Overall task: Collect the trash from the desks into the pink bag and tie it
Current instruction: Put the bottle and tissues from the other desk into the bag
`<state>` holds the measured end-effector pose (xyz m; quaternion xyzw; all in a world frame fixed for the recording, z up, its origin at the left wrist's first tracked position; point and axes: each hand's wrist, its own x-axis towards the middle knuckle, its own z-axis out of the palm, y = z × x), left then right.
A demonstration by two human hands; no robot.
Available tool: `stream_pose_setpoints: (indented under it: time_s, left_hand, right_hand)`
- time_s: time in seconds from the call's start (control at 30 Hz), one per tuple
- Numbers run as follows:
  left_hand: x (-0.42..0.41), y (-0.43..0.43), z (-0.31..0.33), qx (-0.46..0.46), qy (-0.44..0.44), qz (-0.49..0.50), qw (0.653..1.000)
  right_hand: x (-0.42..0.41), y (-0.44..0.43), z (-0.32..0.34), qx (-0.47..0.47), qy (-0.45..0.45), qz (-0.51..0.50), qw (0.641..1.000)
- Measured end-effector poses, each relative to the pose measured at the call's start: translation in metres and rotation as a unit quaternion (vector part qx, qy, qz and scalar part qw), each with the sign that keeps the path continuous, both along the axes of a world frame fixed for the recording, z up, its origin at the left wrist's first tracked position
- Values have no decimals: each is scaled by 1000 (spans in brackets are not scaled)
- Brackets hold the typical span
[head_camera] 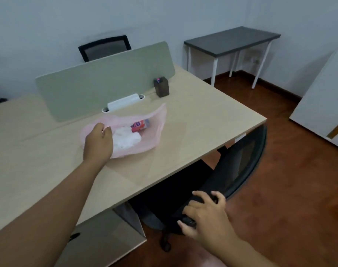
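A thin pink bag lies on the light wooden desk, its mouth facing left. Through the plastic I see crumpled white paper and a red and blue wrapper. My left hand reaches across the desk and pinches the bag's rim at its left side. My right hand is low at the front right, fingers curled over the armrest of a black office chair tucked beside the desk.
A grey-green divider panel runs along the desk's back, with a white cable tray and a dark pen holder in front of it. A second black chair stands behind. A dark side table and white cabinet are right.
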<state>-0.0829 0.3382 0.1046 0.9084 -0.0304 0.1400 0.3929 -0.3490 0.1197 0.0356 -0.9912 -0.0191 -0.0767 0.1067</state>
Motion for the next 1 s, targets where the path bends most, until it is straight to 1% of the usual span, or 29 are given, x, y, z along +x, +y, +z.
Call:
stream_pose_setpoints:
  time_s: [0.1, 0.27, 0.33, 0.37, 0.4, 0.43, 0.47, 0.5, 0.53, 0.57, 0.6, 0.63, 0.67, 0.7, 0.77, 0.8, 0.83, 0.87, 0.9, 0.97, 1.0]
  left_hand:
    - [1, 9, 12, 3, -5, 18, 1000]
    - [9, 32, 29, 21, -18, 49, 998]
    - [15, 46, 33, 30, -27, 55, 998]
    - [18, 55, 35, 34, -34, 58, 997]
    - [22, 64, 37, 40, -41, 61, 996]
    - [26, 74, 39, 47, -46, 64, 996]
    - [30, 86, 40, 53, -49, 68, 995]
    - [34, 98, 42, 55, -50, 73, 995]
    - [39, 111, 44, 58, -51, 78, 994]
    - [44, 125, 46, 61, -51, 81, 994]
    - [50, 139, 47, 66, -51, 84, 993]
    - [57, 154, 48, 71, -53, 84, 993]
    - [63, 169, 50, 76, -56, 85, 992]
    - [69, 184, 51, 81, -60, 89, 991]
    - [80, 216, 54, 87, -70, 104, 988]
    - [86, 231, 55, 90, -75, 111, 987]
    - [90, 247, 55, 94, -78, 119, 985]
    - [95, 263, 54, 101, -78, 129, 983]
    - [99, 280, 53, 106, -74, 139, 982]
    - [106, 317, 47, 105, -50, 163, 980]
    - [110, 337, 44, 101, -32, 180, 978]
  right_hand:
    - [26, 33, 6, -11, 6, -9, 1000]
    - [67, 91, 14, -7, 54, -23, 998]
    - [83, 113, 16, -3, 51, -18, 999]
    - [90, 123, 17, -1, 70, 0, 998]
    - [97, 131, 16, 3, 115, 17, 993]
    - [103, 138, 15, 2, 161, 22, 987]
    - [108, 142, 15, 13, 181, 20, 983]
    - [114, 145, 17, 45, 155, 8, 987]
    - [124, 145, 21, 89, 88, -9, 992]
    - [137, 146, 29, 127, -5, -25, 992]
    - [158, 145, 38, 130, -88, -42, 987]
    - [183, 144, 48, 129, -146, -69, 978]
    - [209, 143, 58, 130, -163, -101, 973]
    - [235, 142, 67, 115, -146, -125, 975]
    - [278, 150, 71, 28, -59, -152, 986]
    - [292, 156, 64, -4, -19, -151, 988]
    - [302, 165, 55, -13, 9, -143, 990]
    - [311, 175, 45, 21, 23, -134, 991]
    - [317, 188, 38, 98, 32, -124, 987]
    - [329, 222, 29, 265, 54, -74, 960]
    - [332, 245, 30, 319, 62, -41, 945]
